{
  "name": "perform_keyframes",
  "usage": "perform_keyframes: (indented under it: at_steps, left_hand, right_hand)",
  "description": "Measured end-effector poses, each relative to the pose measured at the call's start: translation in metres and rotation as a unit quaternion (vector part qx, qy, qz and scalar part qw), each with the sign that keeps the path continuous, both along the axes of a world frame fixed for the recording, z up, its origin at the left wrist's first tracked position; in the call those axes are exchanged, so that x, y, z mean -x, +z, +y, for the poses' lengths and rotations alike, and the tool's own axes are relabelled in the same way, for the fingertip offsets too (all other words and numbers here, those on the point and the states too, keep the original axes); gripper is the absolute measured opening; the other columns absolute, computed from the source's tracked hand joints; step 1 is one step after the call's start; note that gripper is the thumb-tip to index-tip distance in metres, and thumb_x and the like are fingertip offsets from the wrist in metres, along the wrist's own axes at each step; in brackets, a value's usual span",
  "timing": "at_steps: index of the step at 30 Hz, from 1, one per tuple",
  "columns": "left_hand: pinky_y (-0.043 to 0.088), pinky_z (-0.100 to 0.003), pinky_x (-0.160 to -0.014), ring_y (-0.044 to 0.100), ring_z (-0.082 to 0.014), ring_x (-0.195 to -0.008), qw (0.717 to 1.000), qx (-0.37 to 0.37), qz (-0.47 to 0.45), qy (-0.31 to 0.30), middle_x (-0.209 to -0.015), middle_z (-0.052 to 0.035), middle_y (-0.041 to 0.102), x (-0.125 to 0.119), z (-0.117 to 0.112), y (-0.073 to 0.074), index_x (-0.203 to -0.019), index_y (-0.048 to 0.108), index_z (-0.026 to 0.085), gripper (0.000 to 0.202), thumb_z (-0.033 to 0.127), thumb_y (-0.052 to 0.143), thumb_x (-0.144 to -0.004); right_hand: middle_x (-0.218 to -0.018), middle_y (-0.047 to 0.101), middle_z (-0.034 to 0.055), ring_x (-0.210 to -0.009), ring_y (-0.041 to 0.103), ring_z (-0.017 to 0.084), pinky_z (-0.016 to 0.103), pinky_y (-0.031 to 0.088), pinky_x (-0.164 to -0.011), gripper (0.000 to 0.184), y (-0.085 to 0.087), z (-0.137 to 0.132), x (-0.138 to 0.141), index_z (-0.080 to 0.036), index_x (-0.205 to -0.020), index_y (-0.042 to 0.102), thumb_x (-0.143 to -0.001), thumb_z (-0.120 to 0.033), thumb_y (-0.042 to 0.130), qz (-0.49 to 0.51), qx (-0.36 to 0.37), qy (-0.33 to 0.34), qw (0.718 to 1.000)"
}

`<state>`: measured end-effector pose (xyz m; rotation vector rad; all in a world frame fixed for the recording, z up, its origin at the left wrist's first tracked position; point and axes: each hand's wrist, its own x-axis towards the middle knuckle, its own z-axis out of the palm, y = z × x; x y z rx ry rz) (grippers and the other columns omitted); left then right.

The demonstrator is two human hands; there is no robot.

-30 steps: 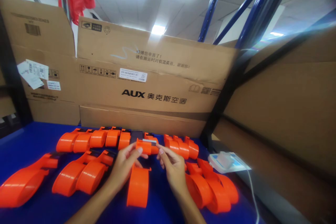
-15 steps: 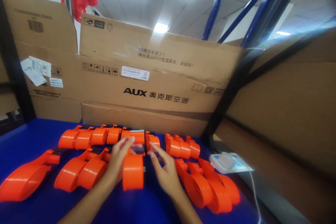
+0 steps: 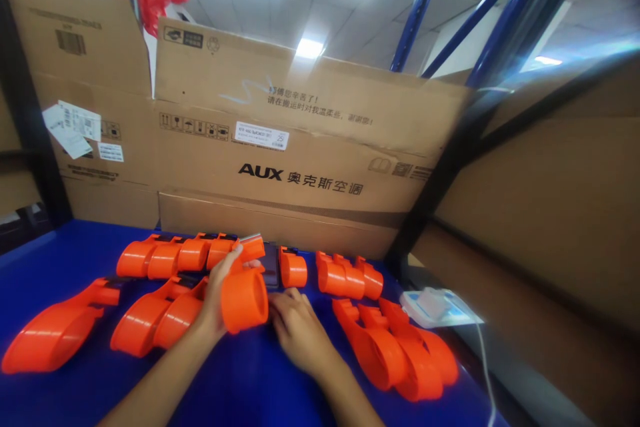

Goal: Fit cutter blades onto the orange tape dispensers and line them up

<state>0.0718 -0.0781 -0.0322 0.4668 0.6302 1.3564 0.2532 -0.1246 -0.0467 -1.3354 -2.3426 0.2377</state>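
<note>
My left hand (image 3: pixel 220 287) grips an orange plastic part (image 3: pixel 245 300) with a round, hollow ring and a raised arm, held above the blue surface. The ring's opening faces right. Close by its right edge, my right hand (image 3: pixel 300 330) is closed with fingers curled inward; whatever they pinch, if anything, is hidden. A dark flat object (image 3: pixel 271 263) lies behind the held part. To its right stands a single orange part (image 3: pixel 293 268) of the same kind. More orange parts (image 3: pixel 134 323) lie left of my left forearm.
Along the back of the blue table (image 3: pixel 100 240) runs a row of orange parts (image 3: pixel 165 259). Others (image 3: pixel 395 353) lie at the right, near a white device (image 3: pixel 443 307) with a cable. A cardboard sheet (image 3: pixel 200 167) closes the back, with dark rack posts (image 3: pixel 425 180) beside it.
My left hand has tilted the orange part, so its ring opening now faces right. My right hand has dropped lower, and its fingers have curled in beside the ring.
</note>
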Motion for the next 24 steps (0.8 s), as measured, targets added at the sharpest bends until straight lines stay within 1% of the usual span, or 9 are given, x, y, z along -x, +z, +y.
perform_keyframes:
  at_steps: [2, 4, 7, 9, 12, 15, 18, 21, 24]
  left_hand:
    - [0.051, -0.025, -0.048, 0.064, -0.0158, -0.048, 0.999, 0.009, 0.031, 0.034, -0.066, -0.0073, 0.073, -0.003, -0.002, 0.002, -0.081, 0.07, 0.01, 0.036, 0.045, 0.078, -0.075]
    - [0.053, -0.025, -0.051, 0.066, -0.0165, -0.053, 0.996, 0.004, 0.058, 0.061, -0.07, -0.0083, 0.074, -0.007, -0.004, 0.004, -0.083, 0.07, 0.01, 0.037, 0.045, 0.078, -0.075]
    - [0.053, -0.025, -0.052, 0.067, -0.0171, -0.056, 0.994, -0.033, 0.084, 0.069, -0.072, -0.0072, 0.075, -0.011, -0.009, 0.006, -0.086, 0.07, 0.011, 0.038, 0.046, 0.079, -0.074]
    - [0.05, -0.024, -0.05, 0.064, -0.016, -0.053, 0.991, -0.059, 0.1, 0.062, -0.07, -0.006, 0.074, -0.013, -0.011, 0.005, -0.087, 0.069, 0.013, 0.039, 0.047, 0.079, -0.073]
    - [0.049, -0.023, -0.052, 0.062, -0.0141, -0.053, 0.984, -0.098, 0.139, 0.053, -0.072, -0.0049, 0.074, -0.015, -0.01, 0.0, -0.09, 0.066, 0.015, 0.038, 0.048, 0.078, -0.075]
    - [0.048, -0.022, -0.057, 0.062, -0.0127, -0.058, 0.969, -0.146, 0.196, 0.038, -0.079, -0.0046, 0.075, -0.018, -0.009, -0.005, -0.097, 0.064, 0.017, 0.035, 0.047, 0.073, -0.08]
    - [0.045, -0.021, -0.056, 0.06, -0.0115, -0.057, 0.957, -0.168, 0.237, 0.018, -0.083, -0.0046, 0.074, -0.02, -0.01, -0.007, -0.106, 0.062, 0.018, 0.037, 0.047, 0.07, -0.083]
    - [0.046, -0.023, -0.057, 0.059, -0.0126, -0.057, 0.948, -0.184, 0.259, -0.018, -0.081, -0.0045, 0.073, -0.022, -0.013, -0.007, -0.111, 0.061, 0.017, 0.041, 0.047, 0.069, -0.084]
    - [0.05, -0.026, -0.061, 0.064, -0.0169, -0.067, 0.937, -0.215, 0.267, -0.065, -0.086, -0.0066, 0.072, -0.024, -0.015, -0.008, -0.114, 0.062, 0.017, 0.043, 0.046, 0.07, -0.084]
  right_hand:
    - [-0.115, 0.071, 0.0087, -0.108, 0.058, 0.025, 0.034, 0.041, -0.092, 0.035, -0.004, 0.003, -0.001, -0.023, -0.125, 0.063, -0.095, -0.014, 0.05, -0.014, -0.01, -0.024, 1.0]
    - [-0.113, 0.072, 0.0091, -0.106, 0.059, 0.025, 0.034, 0.042, -0.091, 0.032, -0.008, 0.005, -0.001, -0.023, -0.122, 0.065, -0.093, -0.014, 0.053, -0.02, -0.021, -0.043, 0.999]
    - [-0.108, 0.073, 0.0094, -0.104, 0.061, 0.026, 0.034, 0.045, -0.089, 0.032, -0.012, 0.008, -0.001, -0.022, -0.117, 0.068, -0.09, -0.012, 0.056, -0.009, -0.044, -0.056, 0.997]
    - [-0.107, 0.073, 0.0097, -0.103, 0.062, 0.026, 0.035, 0.047, -0.089, 0.031, -0.013, 0.009, -0.002, -0.022, -0.115, 0.068, -0.088, -0.011, 0.057, 0.018, -0.07, -0.05, 0.996]
    - [-0.108, 0.073, 0.0096, -0.102, 0.064, 0.026, 0.038, 0.051, -0.089, 0.028, -0.01, 0.01, -0.008, -0.022, -0.113, 0.069, -0.09, -0.013, 0.055, 0.095, -0.116, -0.049, 0.987]
    - [-0.105, 0.074, 0.0085, -0.092, 0.067, 0.024, 0.037, 0.054, -0.083, 0.024, -0.002, 0.009, -0.015, -0.021, -0.114, 0.067, -0.094, -0.02, 0.054, 0.193, -0.161, -0.094, 0.963]
    - [-0.106, 0.073, 0.008, -0.085, 0.068, 0.021, 0.036, 0.056, -0.078, 0.025, 0.007, 0.005, -0.02, -0.021, -0.118, 0.066, -0.095, -0.024, 0.057, 0.263, -0.211, -0.132, 0.932]
    - [-0.112, 0.072, 0.009, -0.093, 0.069, 0.022, 0.036, 0.057, -0.08, 0.026, 0.011, 0.002, -0.021, -0.022, -0.12, 0.065, -0.095, -0.023, 0.059, 0.287, -0.257, -0.127, 0.914]
    - [-0.114, 0.071, 0.0091, -0.102, 0.068, 0.023, 0.038, 0.057, -0.085, 0.026, 0.012, 0.0, -0.021, -0.023, -0.12, 0.066, -0.094, -0.02, 0.06, 0.283, -0.273, -0.097, 0.914]
